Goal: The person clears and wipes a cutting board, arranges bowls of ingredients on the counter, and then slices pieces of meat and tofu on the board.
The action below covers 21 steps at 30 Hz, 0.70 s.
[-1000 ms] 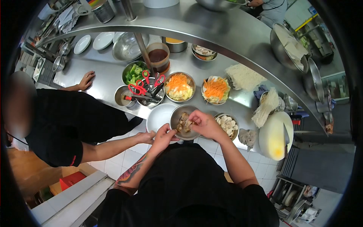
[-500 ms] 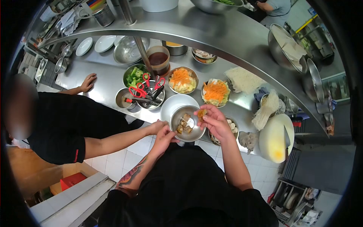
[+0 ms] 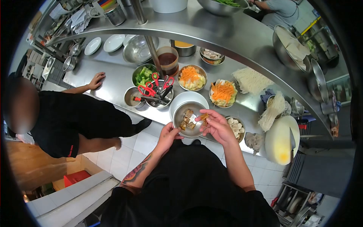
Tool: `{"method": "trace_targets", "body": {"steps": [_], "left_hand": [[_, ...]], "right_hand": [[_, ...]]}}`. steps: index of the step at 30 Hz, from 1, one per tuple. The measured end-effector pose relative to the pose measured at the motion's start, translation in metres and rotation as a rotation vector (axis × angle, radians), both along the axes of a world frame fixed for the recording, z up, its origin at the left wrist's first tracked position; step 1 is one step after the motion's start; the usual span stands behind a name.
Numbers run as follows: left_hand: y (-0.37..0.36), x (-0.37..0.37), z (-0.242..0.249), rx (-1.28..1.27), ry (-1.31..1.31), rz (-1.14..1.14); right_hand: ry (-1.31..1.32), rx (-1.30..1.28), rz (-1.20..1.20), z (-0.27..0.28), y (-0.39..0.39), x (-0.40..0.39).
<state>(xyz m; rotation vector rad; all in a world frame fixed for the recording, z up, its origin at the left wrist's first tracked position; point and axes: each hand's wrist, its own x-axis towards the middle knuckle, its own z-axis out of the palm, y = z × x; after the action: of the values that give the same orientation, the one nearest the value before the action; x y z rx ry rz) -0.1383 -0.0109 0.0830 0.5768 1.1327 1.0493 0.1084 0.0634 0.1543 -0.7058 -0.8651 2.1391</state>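
Observation:
My left hand [image 3: 168, 133] grips the near rim of a small steel bowl [image 3: 182, 130] that holds several brown food chunks. Over the bowl's right side, my right hand [image 3: 216, 125] pinches one brown-orange piece [image 3: 204, 117] between thumb and fingers. The bowl hangs just in front of a white plate [image 3: 185, 99] on the steel counter [image 3: 113, 81].
Behind stand bowls of shredded carrot and cabbage [image 3: 191, 77] [image 3: 222, 92], greens [image 3: 143, 75], red-handled scissors in a tin [image 3: 155, 89], dark sauce [image 3: 167, 59], sliced white pieces [image 3: 236, 126] and noodles [image 3: 251, 80]. A cutting board with a knife [image 3: 281, 140] lies right. A person in black [image 3: 64, 117] stands left, one hand [image 3: 96, 80] on the counter.
My right hand lifted a brown piece out of the bowl and holds it over the rim. The other person's arm beside my left hand has drawn back.

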Motion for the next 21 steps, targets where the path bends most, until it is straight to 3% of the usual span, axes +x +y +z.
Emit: {"method": "trace_targets", "body": {"steps": [13,21], "left_hand": [[0.002,-0.020,-0.004,-0.031,0.033,0.036],[-0.008,-0.038,-0.007,-0.058,0.049,0.075]], "right_hand": [[0.152,-0.028,-0.126,-0.016,0.030,0.012],[0.098,-0.147,-0.275,-0.043,0.031,-0.002]]}}
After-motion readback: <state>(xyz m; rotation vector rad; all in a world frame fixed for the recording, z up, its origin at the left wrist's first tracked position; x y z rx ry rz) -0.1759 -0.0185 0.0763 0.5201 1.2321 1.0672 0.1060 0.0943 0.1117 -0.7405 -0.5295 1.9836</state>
